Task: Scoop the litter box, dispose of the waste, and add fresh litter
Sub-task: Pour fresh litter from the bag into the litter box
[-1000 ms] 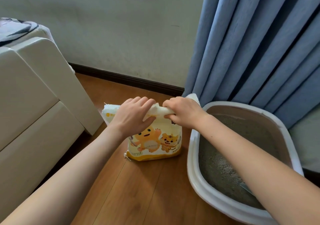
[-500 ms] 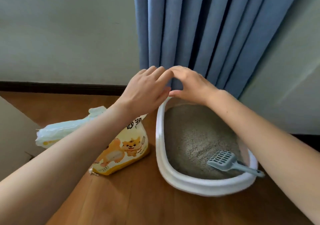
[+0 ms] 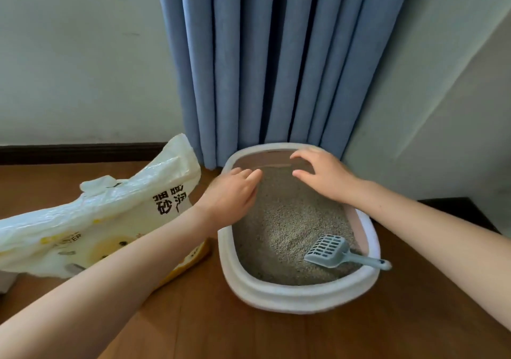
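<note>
Now both hands hang over the far end of the litter box [image 3: 293, 295], which sits on the wooden floor [image 3: 193, 328] against the blue curtain [image 3: 276, 62]. Left hand [image 3: 232, 195] and right hand [image 3: 322, 174] have relaxed, spread fingers and hold nothing. Grey litter [image 3: 279, 228] fills the box, with the scoop [image 3: 331, 250] lying in its near right corner. Just left of the box, the litter bag [image 3: 91, 220] slumps.

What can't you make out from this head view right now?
- Litter bag: lower front hidden by the left forearm; left end cut off by the frame edge.
- Litter for waste: clumps too small to tell.
- Left hand and right hand: motion-blurred, contact with the litter box unclear.
</note>
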Demonstrator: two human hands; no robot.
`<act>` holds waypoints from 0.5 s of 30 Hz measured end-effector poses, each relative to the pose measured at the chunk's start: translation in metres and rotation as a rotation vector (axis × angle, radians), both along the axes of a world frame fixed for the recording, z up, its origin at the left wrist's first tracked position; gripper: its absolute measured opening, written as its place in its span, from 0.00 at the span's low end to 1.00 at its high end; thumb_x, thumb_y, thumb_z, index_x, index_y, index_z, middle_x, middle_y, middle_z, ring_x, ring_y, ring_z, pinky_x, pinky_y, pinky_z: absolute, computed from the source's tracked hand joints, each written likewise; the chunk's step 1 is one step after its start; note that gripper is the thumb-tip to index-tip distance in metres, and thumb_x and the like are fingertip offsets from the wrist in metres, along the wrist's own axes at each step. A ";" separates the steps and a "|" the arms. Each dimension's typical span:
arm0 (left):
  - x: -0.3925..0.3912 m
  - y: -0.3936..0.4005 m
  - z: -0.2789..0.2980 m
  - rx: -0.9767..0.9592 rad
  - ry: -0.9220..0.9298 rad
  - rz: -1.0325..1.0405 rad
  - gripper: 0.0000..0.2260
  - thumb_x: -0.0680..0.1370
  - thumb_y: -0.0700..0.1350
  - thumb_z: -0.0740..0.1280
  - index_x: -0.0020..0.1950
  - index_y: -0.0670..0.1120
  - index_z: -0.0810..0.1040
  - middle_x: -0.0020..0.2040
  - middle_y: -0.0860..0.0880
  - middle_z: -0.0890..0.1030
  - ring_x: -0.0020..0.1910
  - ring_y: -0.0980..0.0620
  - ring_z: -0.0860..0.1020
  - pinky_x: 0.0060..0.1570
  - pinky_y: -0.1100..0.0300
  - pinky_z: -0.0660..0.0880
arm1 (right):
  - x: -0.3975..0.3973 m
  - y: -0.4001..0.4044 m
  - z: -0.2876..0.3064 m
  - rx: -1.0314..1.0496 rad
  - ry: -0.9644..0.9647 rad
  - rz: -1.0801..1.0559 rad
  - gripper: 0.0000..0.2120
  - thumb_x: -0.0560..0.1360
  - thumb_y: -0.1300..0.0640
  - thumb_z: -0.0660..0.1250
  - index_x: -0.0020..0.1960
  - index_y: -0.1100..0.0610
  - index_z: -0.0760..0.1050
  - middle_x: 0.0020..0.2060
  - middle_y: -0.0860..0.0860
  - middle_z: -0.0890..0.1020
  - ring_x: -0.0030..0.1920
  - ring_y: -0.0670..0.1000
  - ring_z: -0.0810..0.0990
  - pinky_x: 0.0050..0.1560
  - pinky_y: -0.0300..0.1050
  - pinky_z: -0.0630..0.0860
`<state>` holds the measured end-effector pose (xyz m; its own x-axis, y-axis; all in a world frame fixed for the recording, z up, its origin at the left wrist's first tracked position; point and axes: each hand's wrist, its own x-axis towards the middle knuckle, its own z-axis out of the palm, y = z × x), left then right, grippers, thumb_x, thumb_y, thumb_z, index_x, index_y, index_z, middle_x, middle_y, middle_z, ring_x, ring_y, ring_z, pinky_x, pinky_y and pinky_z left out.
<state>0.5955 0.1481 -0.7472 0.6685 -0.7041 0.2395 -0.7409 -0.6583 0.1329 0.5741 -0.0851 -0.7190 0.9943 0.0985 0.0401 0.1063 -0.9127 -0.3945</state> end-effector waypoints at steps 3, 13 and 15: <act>-0.007 0.007 -0.006 0.032 -0.002 -0.008 0.04 0.81 0.46 0.57 0.54 0.48 0.70 0.43 0.51 0.75 0.43 0.50 0.73 0.38 0.51 0.75 | 0.003 0.017 -0.016 0.061 0.075 0.022 0.16 0.78 0.53 0.66 0.65 0.53 0.73 0.61 0.50 0.77 0.62 0.50 0.74 0.63 0.48 0.71; -0.015 0.037 0.024 0.024 -0.048 -0.014 0.08 0.81 0.43 0.59 0.59 0.46 0.74 0.49 0.49 0.76 0.48 0.50 0.73 0.42 0.55 0.75 | 0.019 0.069 -0.023 0.349 0.061 0.058 0.08 0.76 0.59 0.67 0.55 0.52 0.79 0.48 0.49 0.83 0.48 0.48 0.81 0.56 0.49 0.77; -0.013 0.044 0.047 -0.101 -0.084 -0.017 0.07 0.81 0.43 0.60 0.56 0.46 0.76 0.47 0.49 0.77 0.47 0.51 0.73 0.40 0.56 0.74 | 0.020 0.080 -0.017 0.527 0.088 0.057 0.07 0.76 0.62 0.67 0.53 0.55 0.79 0.46 0.54 0.84 0.44 0.49 0.83 0.50 0.45 0.80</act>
